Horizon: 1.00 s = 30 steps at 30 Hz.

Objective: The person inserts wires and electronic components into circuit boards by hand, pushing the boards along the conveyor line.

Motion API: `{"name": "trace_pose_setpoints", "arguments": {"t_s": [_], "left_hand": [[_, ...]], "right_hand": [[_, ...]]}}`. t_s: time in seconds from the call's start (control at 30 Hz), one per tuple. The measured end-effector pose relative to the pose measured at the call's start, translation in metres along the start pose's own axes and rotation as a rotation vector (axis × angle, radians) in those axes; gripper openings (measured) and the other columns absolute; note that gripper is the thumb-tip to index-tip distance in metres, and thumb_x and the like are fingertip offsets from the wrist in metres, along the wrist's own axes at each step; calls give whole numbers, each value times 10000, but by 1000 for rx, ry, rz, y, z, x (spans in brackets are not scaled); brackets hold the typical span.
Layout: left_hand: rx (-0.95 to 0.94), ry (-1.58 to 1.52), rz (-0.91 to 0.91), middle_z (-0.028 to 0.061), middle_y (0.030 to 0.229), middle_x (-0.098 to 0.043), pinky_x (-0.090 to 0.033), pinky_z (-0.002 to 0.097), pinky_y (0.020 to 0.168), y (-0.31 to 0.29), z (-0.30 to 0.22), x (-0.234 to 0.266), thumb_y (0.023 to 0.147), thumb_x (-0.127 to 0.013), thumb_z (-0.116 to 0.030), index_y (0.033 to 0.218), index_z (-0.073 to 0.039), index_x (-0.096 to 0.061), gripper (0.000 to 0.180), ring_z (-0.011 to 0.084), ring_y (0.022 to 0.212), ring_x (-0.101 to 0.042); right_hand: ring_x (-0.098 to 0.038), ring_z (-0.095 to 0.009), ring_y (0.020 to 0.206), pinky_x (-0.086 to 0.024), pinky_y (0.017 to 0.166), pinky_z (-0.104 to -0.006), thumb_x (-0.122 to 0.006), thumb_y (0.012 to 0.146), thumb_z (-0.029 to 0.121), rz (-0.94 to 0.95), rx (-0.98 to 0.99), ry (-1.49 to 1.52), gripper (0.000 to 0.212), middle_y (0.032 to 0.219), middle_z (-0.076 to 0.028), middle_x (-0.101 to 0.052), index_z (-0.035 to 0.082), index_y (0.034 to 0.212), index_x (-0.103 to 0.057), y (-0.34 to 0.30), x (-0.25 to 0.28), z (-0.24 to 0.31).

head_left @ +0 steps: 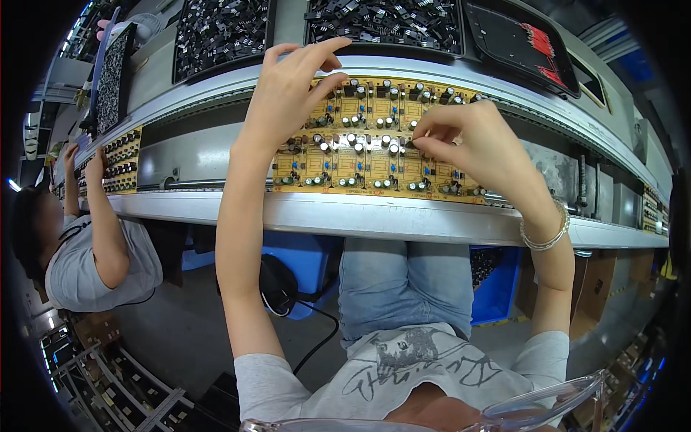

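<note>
A yellow circuit board panel [338,185] lies on the conveyor in front of me, carrying rows of round capacitors, small blue parts and black components. Over its upper left part is my left hand [294,90], thumb and fingers apart, with nothing visible between them. My right hand [471,140] is above the right half of the panel. Its thumb and fingertips are pinched together close to the board, among the capacitors. Whatever small part they hold, if any, is too small to make out.
Beyond the rail stand two black trays [273,32] of black three-legged components and a dark tray [504,47] with red parts. Metal rails [374,219] edge the conveyor. At left, a person [108,252] works on another yellow board [128,162]. A blue bin [497,295] sits below.
</note>
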<state>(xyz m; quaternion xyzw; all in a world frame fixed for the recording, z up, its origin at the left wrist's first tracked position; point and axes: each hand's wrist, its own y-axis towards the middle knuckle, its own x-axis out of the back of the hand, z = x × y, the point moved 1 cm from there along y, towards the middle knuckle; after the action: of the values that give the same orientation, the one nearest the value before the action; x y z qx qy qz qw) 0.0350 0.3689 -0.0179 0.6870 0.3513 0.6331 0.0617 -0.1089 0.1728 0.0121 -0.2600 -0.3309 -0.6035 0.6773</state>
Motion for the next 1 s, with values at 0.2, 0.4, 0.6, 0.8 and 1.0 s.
{"name": "trace_pose_setpoints", "arguments": {"t_s": [0.2, 0.4, 0.6, 0.8, 1.0], "left_hand": [[-2, 3, 5, -12, 848, -656, -358, 349, 935, -1, 2, 0, 832, -636, -123, 1190, -137, -555, 368, 145, 842, -612], [-10, 18, 3, -9, 835, -652, -360, 346, 927, -1, 1, 1, 839, -625, -118, 1152, -130, -578, 317, 147, 838, -611], [0, 28, 16, -5, 838, -646, -355, 343, 929, 0, 2, 1, 845, -615, -124, 1076, -120, -611, 231, 155, 842, -604], [-1, 37, 11, -2, 901, -663, -358, 338, 920, 3, 8, 1, 853, -602, -119, 1003, -103, -635, 155, 167, 870, -592], [-19, 42, -44, -5, 901, -666, -357, 335, 913, 26, 5, 1, 859, -590, -107, 990, -101, -640, 140, 172, 860, -592]], "right_hand": [[-663, -123, 681, -520, 670, -252, -635, 791, 65, 46, -88, 261, 111, 713, -81, -676, -24, 852, -661, 0, 9, -3], [-645, -117, 609, -506, 572, -224, -619, 751, 51, 70, -212, 548, 141, 662, -80, -648, -39, 857, -592, 2, 8, -2], [-656, -143, 734, -539, 591, -229, -596, 844, 77, 59, -73, 665, 121, 925, -103, -614, -5, 890, -520, 8, 4, -16], [-663, -172, 843, -557, 688, -255, -620, 840, 102, -45, -23, 919, 183, 903, -111, -644, -36, 958, -603, 8, 20, -13], [-670, -173, 832, -565, 686, -244, -606, 852, 76, -10, -30, 811, 217, 995, -107, -648, -4, 1051, -643, 8, 30, -17]]}}
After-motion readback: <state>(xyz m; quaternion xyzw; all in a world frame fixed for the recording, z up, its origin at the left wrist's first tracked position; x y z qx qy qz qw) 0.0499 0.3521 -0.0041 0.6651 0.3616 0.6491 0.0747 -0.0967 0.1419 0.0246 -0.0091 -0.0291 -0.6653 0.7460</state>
